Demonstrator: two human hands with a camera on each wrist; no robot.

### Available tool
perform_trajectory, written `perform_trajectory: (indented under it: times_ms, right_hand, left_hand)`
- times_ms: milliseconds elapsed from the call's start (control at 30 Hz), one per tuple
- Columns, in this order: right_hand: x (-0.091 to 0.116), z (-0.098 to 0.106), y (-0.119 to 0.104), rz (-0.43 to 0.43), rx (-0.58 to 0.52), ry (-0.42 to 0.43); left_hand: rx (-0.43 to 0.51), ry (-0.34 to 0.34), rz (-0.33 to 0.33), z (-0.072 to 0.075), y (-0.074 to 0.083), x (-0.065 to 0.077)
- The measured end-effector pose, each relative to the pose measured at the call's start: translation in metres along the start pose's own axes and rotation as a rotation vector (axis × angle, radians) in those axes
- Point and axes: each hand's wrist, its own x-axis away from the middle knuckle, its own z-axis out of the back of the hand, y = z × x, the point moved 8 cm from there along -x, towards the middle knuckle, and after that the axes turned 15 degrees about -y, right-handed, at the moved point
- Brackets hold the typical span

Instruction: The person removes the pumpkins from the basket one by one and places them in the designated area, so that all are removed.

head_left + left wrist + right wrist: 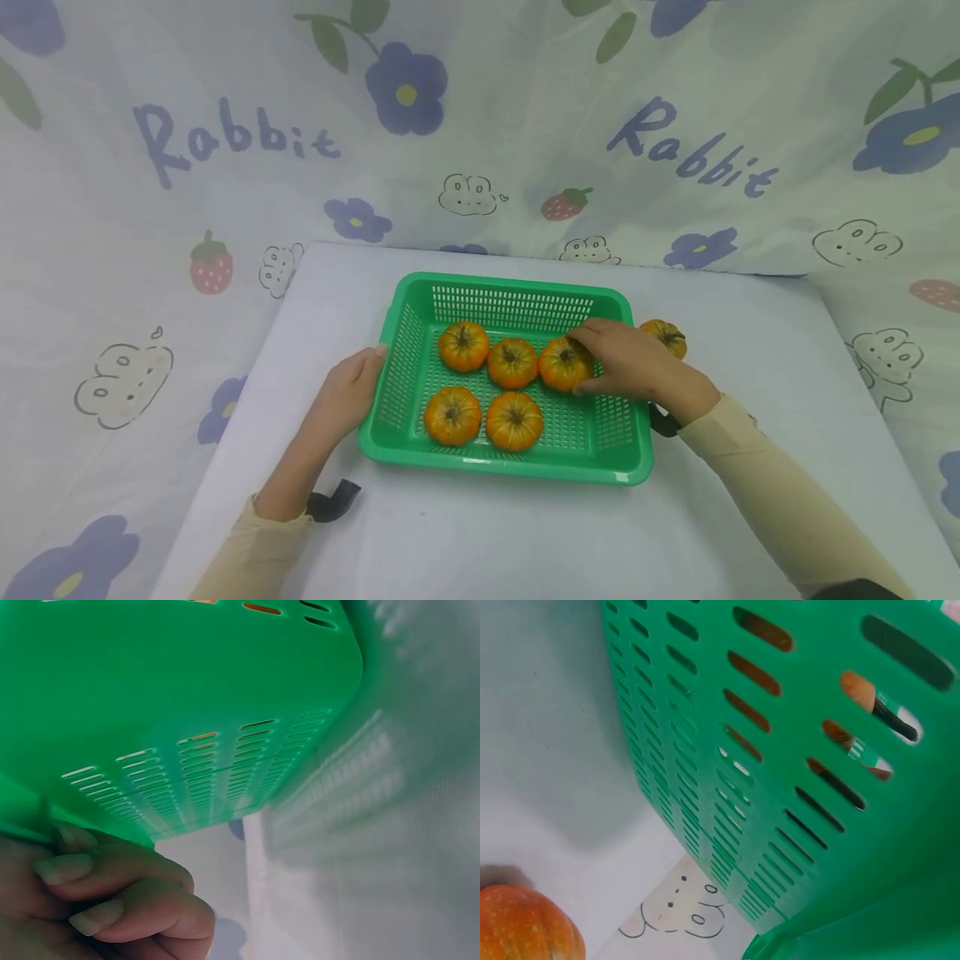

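A green plastic basket (517, 472) with slotted walls stands on the white table, holding several small orange pumpkins (452, 416). My left hand (347, 392) grips its left rim; in the left wrist view the fingers (150, 907) are curled beside the outer wall. Reaching over the right rim, my right hand (633, 362) holds a pumpkin (561, 367) at the right end of the back row, thumb in front and fingers behind. The right wrist view shows the basket's slotted wall (705, 750), and the right hand is hidden behind it except for bits through the slots.
One more pumpkin (660, 333) lies on the table (480, 542) just outside the basket's right side, partly behind the right hand. A patterned cloth (480, 150) with flowers and rabbits hangs behind the table and along its sides.
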Motion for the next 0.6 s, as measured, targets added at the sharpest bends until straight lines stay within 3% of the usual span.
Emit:
perform_trajectory:
  times_ms: [600]
  right_hand:
    - [0.037, 0.02, 0.004, 0.0, -0.095, 0.128]
  left_hand:
    - [-0.016, 0.019, 0.033, 0.0, -0.001, 0.0]
